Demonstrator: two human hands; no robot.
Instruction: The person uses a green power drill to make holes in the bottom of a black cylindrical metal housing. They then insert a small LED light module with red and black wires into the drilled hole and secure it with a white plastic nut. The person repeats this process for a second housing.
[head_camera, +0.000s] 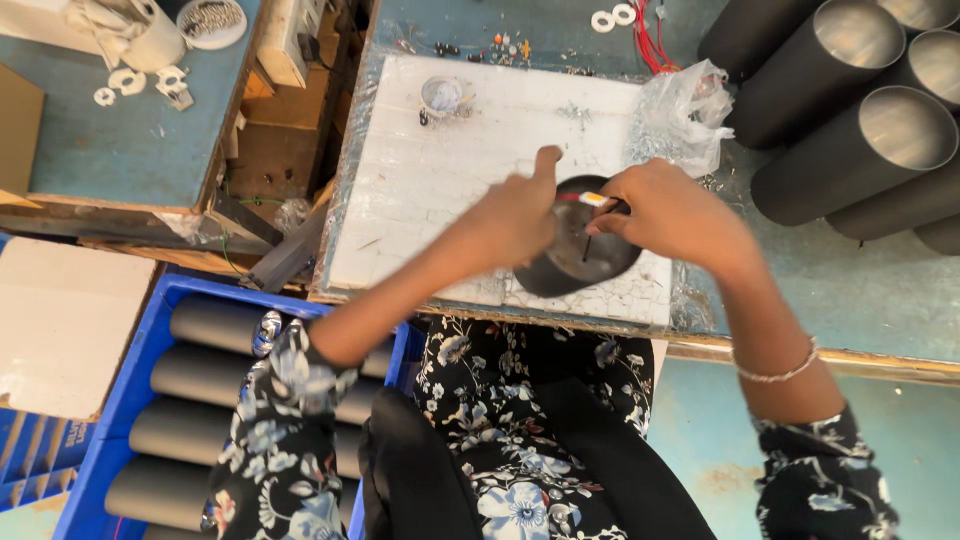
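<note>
A dark round metal disc (588, 262) lies on the white cracked work board (430, 180). My left hand (512, 218) presses on the disc's left edge, thumb sticking up. My right hand (668, 210) sits over the disc's upper right, pinching a small tool or wire piece with a red, white and orange part (592, 199) at its tip. A thin dark pin (586, 248) stands near the disc's centre.
Dark metal tubes (850, 140) are stacked at the right. A crumpled clear plastic bag (682, 115) lies behind my right hand. A small round tin (442, 95) sits at the board's far side. A blue crate (140, 370) with more tubes stands lower left.
</note>
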